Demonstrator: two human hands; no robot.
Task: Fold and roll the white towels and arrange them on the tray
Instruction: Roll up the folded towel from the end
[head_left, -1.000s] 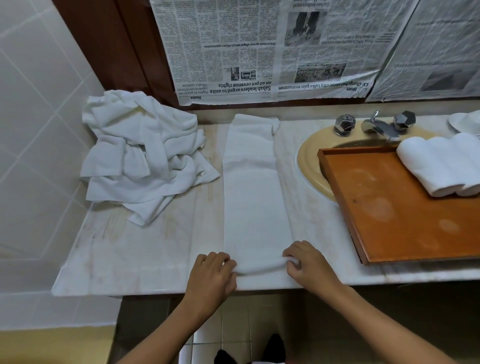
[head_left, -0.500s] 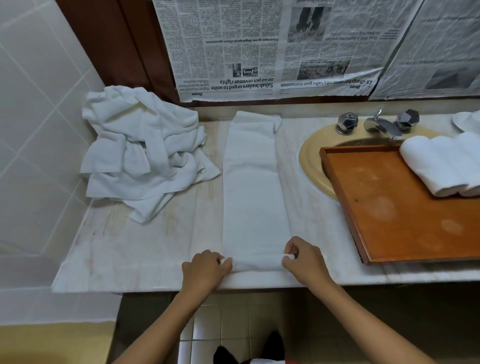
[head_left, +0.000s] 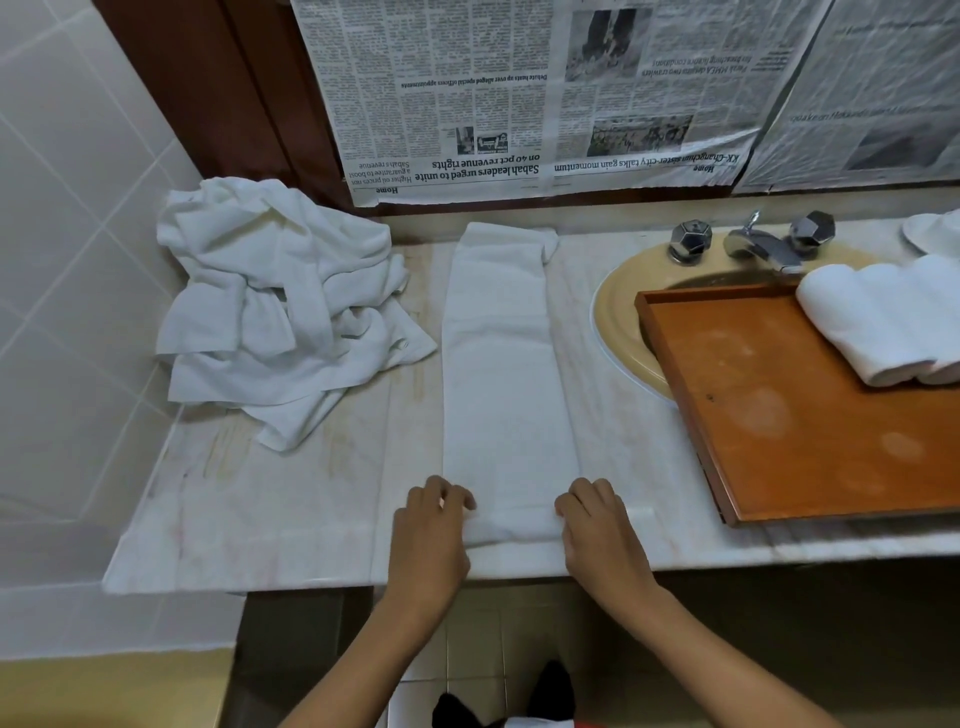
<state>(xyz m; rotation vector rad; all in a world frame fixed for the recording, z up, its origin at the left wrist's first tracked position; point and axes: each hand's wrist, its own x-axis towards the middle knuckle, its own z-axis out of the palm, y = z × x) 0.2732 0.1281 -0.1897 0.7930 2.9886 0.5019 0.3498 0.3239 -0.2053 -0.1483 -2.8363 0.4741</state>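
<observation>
Pale marble counter (head_left: 249, 525) runs along a tiled wall, and newspaper sheets (head_left: 519, 93) are stuck upside down over the panel behind it, covering most of that panel. To the left, a heap of towels (head_left: 270, 312) lies crumpled against the tiles; how many are tangled in it I cannot make out.

On the right, a wooden tray (head_left: 779, 415) rests across the yellow basin (head_left: 613, 322) and hides most of the bowl. Its right side runs out of sight. At its far right corner rolled towels (head_left: 878, 322) lie side by side, touching. Their ends are cut off, so the count is unclear.

Between heap and tray, a long towel (head_left: 501, 364) is laid flat in a narrow strip from the back wall to the front edge. Its far corner is flopped over, and its near end is turned up into a thin roll.

The left hand (head_left: 428, 535) and right hand (head_left: 597, 530) sit at either end of that roll, fingers (head_left: 441, 491) curled over it and gripping the cloth. Both thumbs are tucked out of view.

Behind the tray stands a chrome tap (head_left: 763, 249), partly hidden by the tray's rim.
</observation>
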